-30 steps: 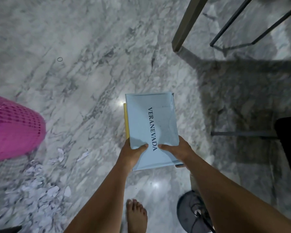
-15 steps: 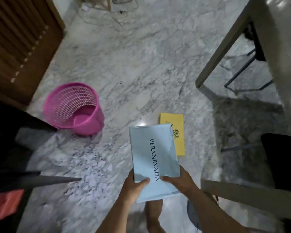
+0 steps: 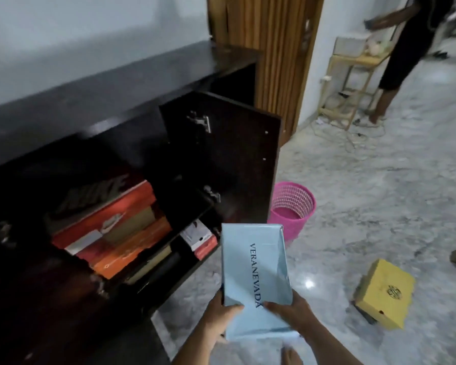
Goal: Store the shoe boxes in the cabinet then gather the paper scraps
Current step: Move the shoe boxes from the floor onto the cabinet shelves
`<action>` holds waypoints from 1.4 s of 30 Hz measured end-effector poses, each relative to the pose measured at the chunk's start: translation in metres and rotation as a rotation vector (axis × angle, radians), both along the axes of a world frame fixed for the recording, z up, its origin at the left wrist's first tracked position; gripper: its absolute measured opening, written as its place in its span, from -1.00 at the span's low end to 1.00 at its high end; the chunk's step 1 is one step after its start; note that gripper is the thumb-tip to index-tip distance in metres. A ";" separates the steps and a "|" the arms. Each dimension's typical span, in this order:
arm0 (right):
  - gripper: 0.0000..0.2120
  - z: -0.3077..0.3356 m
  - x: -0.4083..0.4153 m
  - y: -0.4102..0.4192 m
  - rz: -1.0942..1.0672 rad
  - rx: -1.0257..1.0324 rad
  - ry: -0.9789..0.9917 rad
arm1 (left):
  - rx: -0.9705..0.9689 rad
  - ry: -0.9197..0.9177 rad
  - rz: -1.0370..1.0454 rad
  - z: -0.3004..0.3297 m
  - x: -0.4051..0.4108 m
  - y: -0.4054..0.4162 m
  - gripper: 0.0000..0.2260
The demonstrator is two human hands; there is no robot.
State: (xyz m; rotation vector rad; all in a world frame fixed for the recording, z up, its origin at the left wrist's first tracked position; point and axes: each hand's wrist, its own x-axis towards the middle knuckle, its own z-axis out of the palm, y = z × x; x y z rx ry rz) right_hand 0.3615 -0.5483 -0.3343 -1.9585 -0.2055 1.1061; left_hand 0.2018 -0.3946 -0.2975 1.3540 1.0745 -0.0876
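A light blue shoe box point(image 3: 253, 275) printed VERANEVADA is held out in front of me at its near end. My left hand point(image 3: 221, 316) grips its left edge, thumb on the lid. My right hand point(image 3: 290, 313) grips the right edge the same way. The dark cabinet point(image 3: 116, 101) stands to the left with its door point(image 3: 221, 156) swung open. Several orange and red shoe boxes point(image 3: 111, 227) are stacked on its shelves. A yellow shoe box point(image 3: 385, 292) lies on the marble floor at the right.
A pink mesh waste basket point(image 3: 292, 209) stands on the floor just beyond the open door. Another person point(image 3: 398, 48) stands at the far right by a small wooden rack point(image 3: 353, 75). My bare foot point(image 3: 291, 356) shows at the bottom edge.
The view has swung up and left from the floor to the open cabinet. The blue box stays in both hands; the yellow box it was lifted off is now at my right.
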 end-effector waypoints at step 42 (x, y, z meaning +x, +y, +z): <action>-0.69 -0.100 0.105 0.550 0.089 0.074 -0.149 | -0.147 0.084 0.648 -0.121 0.120 0.396 -0.58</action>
